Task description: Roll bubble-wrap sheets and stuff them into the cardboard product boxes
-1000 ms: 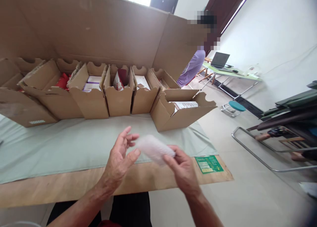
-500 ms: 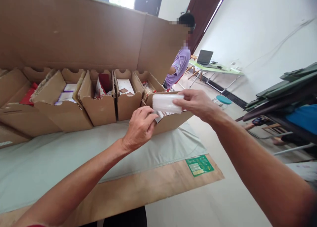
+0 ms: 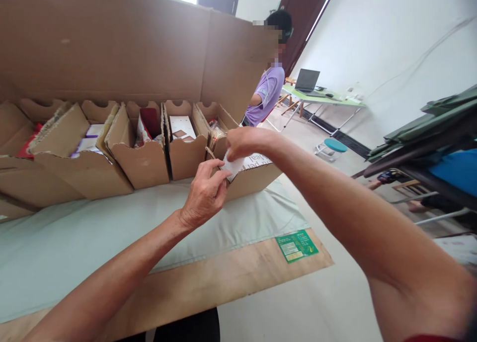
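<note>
My right hand (image 3: 242,142) is bent down over the rightmost cardboard box (image 3: 255,182), fingers closed on a white packet (image 3: 233,167) that is partly inside it. That hand and wrist cover much of the packet. At the same box's near left corner is my left hand (image 3: 206,188), its thumb and fingers pinched on the edge, close beside the packet. A white sheet or bag with printed letters (image 3: 257,160) shows inside the box, behind the packet.
More open cardboard boxes (image 3: 143,168) holding packages stand in a row to the left, before a tall cardboard panel (image 3: 130,48). Pale cloth (image 3: 122,222) covers the wooden table (image 3: 179,292); a green card (image 3: 297,246) lies near its corner. A person (image 3: 266,88) stands beyond.
My right hand has moved left and down, bringing the white packet from above the box into its opening. The left hand has stayed at the box's corner. The view has shifted slightly.
</note>
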{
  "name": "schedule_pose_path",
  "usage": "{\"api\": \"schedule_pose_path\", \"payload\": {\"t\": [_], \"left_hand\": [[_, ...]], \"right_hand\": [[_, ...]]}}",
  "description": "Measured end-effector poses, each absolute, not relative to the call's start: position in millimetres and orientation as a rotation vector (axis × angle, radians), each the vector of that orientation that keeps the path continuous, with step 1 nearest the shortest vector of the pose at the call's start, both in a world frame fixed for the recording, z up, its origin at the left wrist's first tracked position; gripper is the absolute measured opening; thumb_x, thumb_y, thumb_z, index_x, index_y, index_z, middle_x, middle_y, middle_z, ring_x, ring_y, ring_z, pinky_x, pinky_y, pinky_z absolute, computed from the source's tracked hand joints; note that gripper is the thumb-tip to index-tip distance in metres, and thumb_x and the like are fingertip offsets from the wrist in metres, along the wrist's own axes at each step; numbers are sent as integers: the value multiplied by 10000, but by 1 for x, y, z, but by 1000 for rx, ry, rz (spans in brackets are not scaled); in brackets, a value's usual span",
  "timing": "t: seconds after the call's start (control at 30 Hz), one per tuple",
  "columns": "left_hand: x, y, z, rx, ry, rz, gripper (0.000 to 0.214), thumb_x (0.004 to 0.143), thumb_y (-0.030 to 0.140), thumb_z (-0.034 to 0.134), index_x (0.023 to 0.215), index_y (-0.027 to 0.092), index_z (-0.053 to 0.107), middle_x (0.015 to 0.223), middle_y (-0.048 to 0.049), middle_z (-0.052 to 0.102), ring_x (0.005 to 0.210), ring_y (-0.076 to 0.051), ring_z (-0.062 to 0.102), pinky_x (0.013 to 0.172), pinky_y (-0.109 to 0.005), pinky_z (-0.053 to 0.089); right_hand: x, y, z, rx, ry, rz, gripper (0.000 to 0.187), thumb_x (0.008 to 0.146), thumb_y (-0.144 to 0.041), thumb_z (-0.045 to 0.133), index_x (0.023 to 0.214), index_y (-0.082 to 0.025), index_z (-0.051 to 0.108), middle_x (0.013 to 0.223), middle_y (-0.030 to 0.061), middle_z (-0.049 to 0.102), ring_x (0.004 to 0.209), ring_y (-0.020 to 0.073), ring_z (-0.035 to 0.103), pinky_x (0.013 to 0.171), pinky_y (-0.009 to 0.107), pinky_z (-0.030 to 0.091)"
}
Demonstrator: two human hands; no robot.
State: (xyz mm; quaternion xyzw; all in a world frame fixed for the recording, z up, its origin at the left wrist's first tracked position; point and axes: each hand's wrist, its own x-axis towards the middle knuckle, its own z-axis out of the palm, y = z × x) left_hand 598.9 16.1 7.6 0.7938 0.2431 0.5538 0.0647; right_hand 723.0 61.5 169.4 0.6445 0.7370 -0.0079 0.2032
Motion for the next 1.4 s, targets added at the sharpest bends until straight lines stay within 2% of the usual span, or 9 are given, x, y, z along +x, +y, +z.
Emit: {"api": "schedule_pose_path", "payload": {"t": [0.1,0.2,0.27,0.5,0.8,0.93,1.07,1.2,1.4], "left_hand": [[597,17,7,2367,726,1697,287,874,18,544,1062,203,658,1204,-122,603,1143,-242,595,981,-434,556],[594,19,7,2342,694,1691,288,864,9,547,1049,193,668,1190,-121,609,1126,-234,609,983,-422,557],[593,20,7,2329,682,1677,298,863,3,544,1050,193,676,1183,-117,614,1121,-229,611,983,-414,556],[595,20,6,2279,693,1699,271,871,24,564,1026,212,683,1181,-99,628,1112,-223,609,975,-407,547],[590,22,1,2249,710,1694,301,837,-1,543,994,207,693,1137,-91,641,1078,-223,613,957,-397,544],[591,21,-1,2217,725,1700,315,825,-7,542,981,216,702,1131,-77,649,1073,-216,616,965,-397,540],[591,21,-1,2201,707,1675,267,858,25,555,978,208,708,1136,-88,650,1104,-224,613,989,-408,534],[592,22,1,2192,717,1674,272,852,20,561,982,206,711,1127,-87,651,1110,-221,616,990,-404,535],[593,24,3,2216,698,1674,287,824,-5,562,959,201,710,1116,-87,652,1080,-217,612,959,-395,546]], "right_hand": [[719,63,151,1870,2165,-55,195,798,-197,763,976,-120,778,801,112,753,767,250,720,638,278,485],[729,56,146,1970,2184,-346,204,881,-198,702,1062,-118,751,770,82,752,663,203,709,590,247,483],[736,51,148,1997,2182,-480,187,912,-172,658,1071,-120,743,796,63,756,664,176,703,570,222,464],[732,42,153,1969,2208,-270,141,869,-133,673,978,-128,761,713,26,727,686,152,669,569,216,388],[730,35,161,2089,2253,-385,151,844,-64,576,877,-118,713,745,45,730,668,150,636,542,214,380],[731,39,150,2166,2243,-513,218,874,-59,528,955,-110,723,758,46,722,657,144,647,544,194,415],[732,46,140,2100,2231,-251,340,853,-93,607,1154,-175,743,951,54,763,828,176,692,626,204,434],[731,55,137,1947,2200,-97,315,833,-122,638,1068,-244,810,1037,55,776,971,226,704,693,238,439],[727,66,135,1820,2174,-173,295,795,-111,666,1001,-231,840,941,68,791,879,235,718,678,252,443]]}}
